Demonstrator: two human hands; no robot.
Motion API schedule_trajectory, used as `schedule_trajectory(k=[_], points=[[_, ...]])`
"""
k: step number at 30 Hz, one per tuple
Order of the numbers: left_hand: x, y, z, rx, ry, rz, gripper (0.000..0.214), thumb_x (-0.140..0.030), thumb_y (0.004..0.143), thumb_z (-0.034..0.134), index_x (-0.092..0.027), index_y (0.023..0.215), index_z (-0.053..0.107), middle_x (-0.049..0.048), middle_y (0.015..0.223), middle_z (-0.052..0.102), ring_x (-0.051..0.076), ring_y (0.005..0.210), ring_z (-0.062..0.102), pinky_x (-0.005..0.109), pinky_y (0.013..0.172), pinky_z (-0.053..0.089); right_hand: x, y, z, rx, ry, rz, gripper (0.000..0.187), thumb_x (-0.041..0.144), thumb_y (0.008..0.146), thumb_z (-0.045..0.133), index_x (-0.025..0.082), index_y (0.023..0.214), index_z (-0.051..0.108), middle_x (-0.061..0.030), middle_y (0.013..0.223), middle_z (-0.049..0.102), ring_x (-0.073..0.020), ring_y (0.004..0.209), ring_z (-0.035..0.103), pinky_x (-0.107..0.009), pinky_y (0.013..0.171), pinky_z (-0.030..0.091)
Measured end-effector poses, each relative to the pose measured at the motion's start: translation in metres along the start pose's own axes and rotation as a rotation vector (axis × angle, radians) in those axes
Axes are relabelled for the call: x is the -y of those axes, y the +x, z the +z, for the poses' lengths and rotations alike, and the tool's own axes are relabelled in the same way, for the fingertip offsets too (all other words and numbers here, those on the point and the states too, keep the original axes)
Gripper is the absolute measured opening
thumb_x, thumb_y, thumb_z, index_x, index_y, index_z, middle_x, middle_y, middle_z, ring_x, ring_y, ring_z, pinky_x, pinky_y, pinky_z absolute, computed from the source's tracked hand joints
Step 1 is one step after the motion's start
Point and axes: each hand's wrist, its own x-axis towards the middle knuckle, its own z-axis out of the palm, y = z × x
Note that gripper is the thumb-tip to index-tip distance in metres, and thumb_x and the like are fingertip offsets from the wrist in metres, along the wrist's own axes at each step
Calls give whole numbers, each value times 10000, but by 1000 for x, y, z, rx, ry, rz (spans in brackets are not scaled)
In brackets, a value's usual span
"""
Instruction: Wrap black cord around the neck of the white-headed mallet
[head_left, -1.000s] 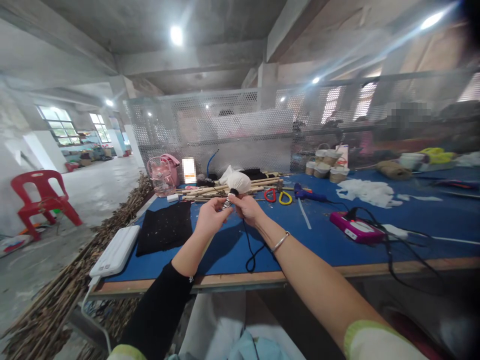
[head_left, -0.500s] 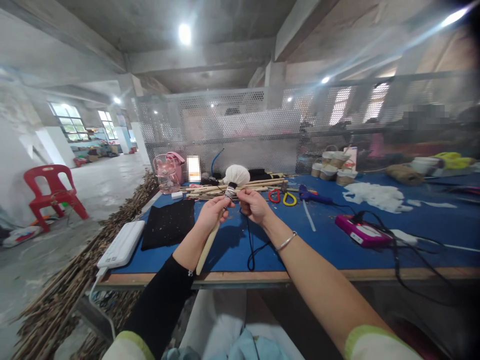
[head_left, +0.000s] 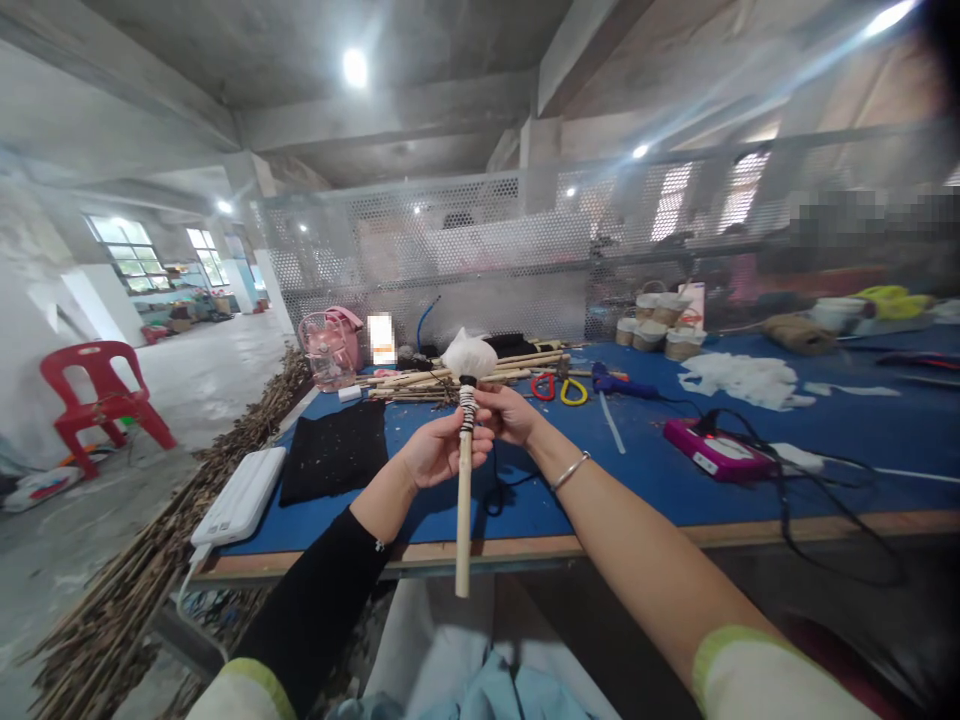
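Observation:
Between my hands stands a wooden stick (head_left: 463,520) with a round white cloth head (head_left: 470,354) on top. Black cord (head_left: 467,408) winds in spaced turns around the white wrapping below the head. My left hand (head_left: 442,445) holds the stick just under the wound part, thumb against it. My right hand (head_left: 506,412) is closed at the wound part's right side, fingers pinched by the cord; its fingertips are partly hidden. A loose length of black cord (head_left: 496,495) hangs to the blue tabletop (head_left: 420,515).
A black cloth (head_left: 334,452) and white power bank (head_left: 238,498) lie left. Behind are sticks (head_left: 525,368), red and yellow-handled scissors (head_left: 574,391), and a blue glue gun (head_left: 622,383). Rightward are a magenta box with cables (head_left: 716,452), white scraps (head_left: 742,380) and small pots (head_left: 660,325).
The stick has turned from slanted to nearly upright, its lower end now nearer me. More of the wound part shows. My left hand has opened somewhat around it, and less loose cord hangs down.

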Motion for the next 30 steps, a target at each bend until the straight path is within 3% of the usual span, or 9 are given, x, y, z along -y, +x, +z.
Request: schedule_trajectory(k=[2, 6, 9, 12, 15, 22, 30], points=[[2, 4, 1, -144, 90, 74, 304, -366, 825, 494, -103, 947, 583, 73, 700, 618, 126, 557, 620, 218, 505, 518, -1, 2, 2, -30, -39, -32, 301, 302, 585, 743, 156, 660, 490, 103, 406, 355, -10, 309, 211, -161, 298, 85], [2, 9, 1, -476, 337, 447, 356, -335, 707, 647, -167, 995, 521, 11, 730, 606, 95, 503, 588, 178, 417, 466, -7, 7, 10, -104, -133, -53, 309, 329, 601, 728, 177, 637, 461, 128, 349, 252, -16, 287, 142, -181, 295, 56], [4, 8, -1, -563, 641, 650, 403, -306, 625, 714, -165, 969, 558, 39, 836, 631, 87, 489, 576, 162, 363, 422, -12, 8, 15, -122, -199, -63, 304, 355, 620, 709, 179, 634, 462, 121, 348, 275, -22, 287, 152, -192, 297, 64], [5, 7, -2, -623, 765, 711, 343, -315, 637, 695, -134, 916, 609, 63, 827, 648, 81, 457, 558, 164, 342, 402, -11, 8, 15, -129, -309, -83, 305, 399, 640, 691, 172, 640, 488, 110, 360, 301, -27, 302, 171, -198, 306, 78], [4, 6, -4, -655, 761, 691, 337, -302, 647, 682, -132, 932, 624, 66, 816, 658, 91, 455, 565, 171, 341, 405, -7, 6, 12, -133, -385, -75, 325, 427, 659, 666, 162, 589, 491, 93, 379, 311, -31, 326, 194, -201, 324, 86], [1, 6, -1, -653, 663, 651, 340, -250, 618, 702, -127, 931, 647, 59, 794, 668, 77, 453, 551, 154, 348, 387, -5, 6, 12, -213, -256, -159, 386, 336, 631, 662, 189, 476, 340, 93, 366, 268, -34, 320, 174, -215, 337, 78], [-7, 6, 4, -434, 227, 525, 284, -215, 615, 702, -115, 872, 636, 21, 729, 633, 40, 449, 511, 124, 319, 342, -5, 8, 18, -126, -145, -108, 350, 378, 613, 707, 177, 550, 428, 105, 369, 267, -23, 318, 152, -196, 314, 65]])
